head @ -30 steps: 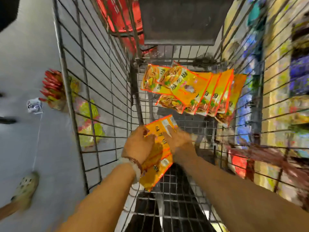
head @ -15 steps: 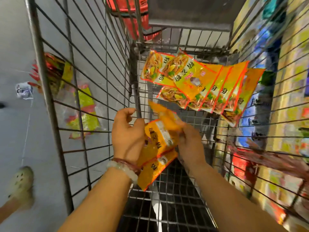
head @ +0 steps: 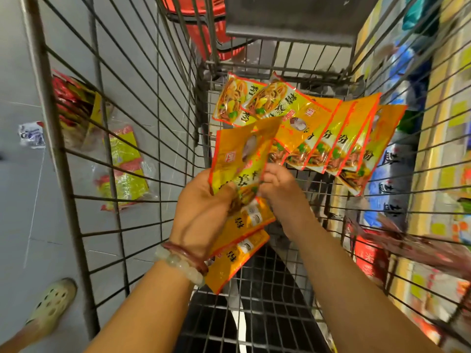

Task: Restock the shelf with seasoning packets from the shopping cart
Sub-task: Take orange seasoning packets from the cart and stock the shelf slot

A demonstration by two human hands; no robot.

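Gripping a small stack of orange seasoning packets (head: 237, 225), the left hand (head: 204, 212) has its fingers curled round them, thumb pressed on the top one. The right hand (head: 277, 189) pinches the edge of the upper packet (head: 242, 151), which stands up and tilts away from the rest of the stack. Both hands are inside the shopping cart (head: 142, 154), above its wire floor.

Further inside the cart, against its far wall, a fan of the same packets (head: 331, 133) leans, overlapping one another and not touched by any hand. Outside the cart on its left side, some other bags (head: 122, 169) lie on the grey floor. On the cart's right side, seen through the wire, is the shelf (head: 438, 149), blurred.

As I judge it, the task is in an early or middle part: a few packets are gathered in hand, none is seen going to the shelf yet, and many are left in the cart to collect and carry over.
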